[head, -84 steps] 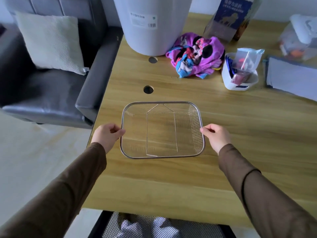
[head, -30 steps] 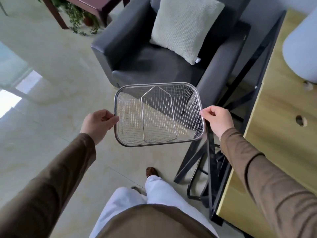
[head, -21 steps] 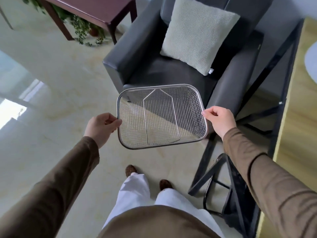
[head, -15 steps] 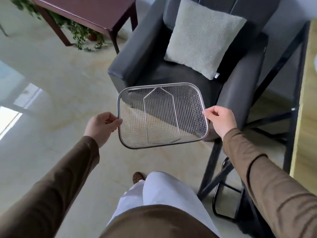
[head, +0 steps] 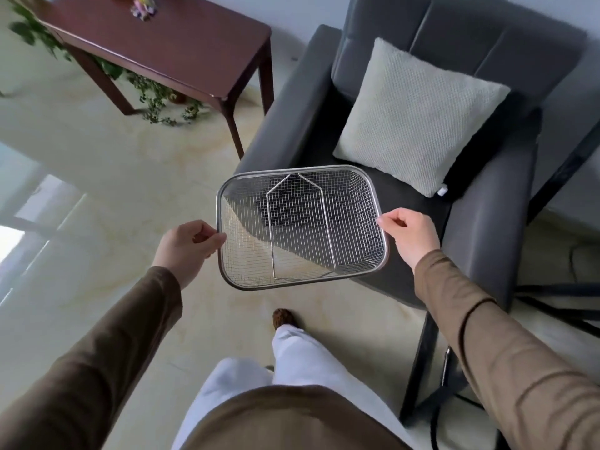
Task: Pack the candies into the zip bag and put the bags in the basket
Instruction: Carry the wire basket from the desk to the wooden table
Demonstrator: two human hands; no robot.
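Carried off the desk, the empty basket [head: 302,227] now hangs over the floor beside an armchair [head: 454,157], left hand [head: 186,246] and right hand [head: 410,233] pinching its rim; packing hasn't started.

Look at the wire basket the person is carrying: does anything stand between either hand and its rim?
No. The left hand and right hand each pinch the basket rim directly; the basket itself is empty.
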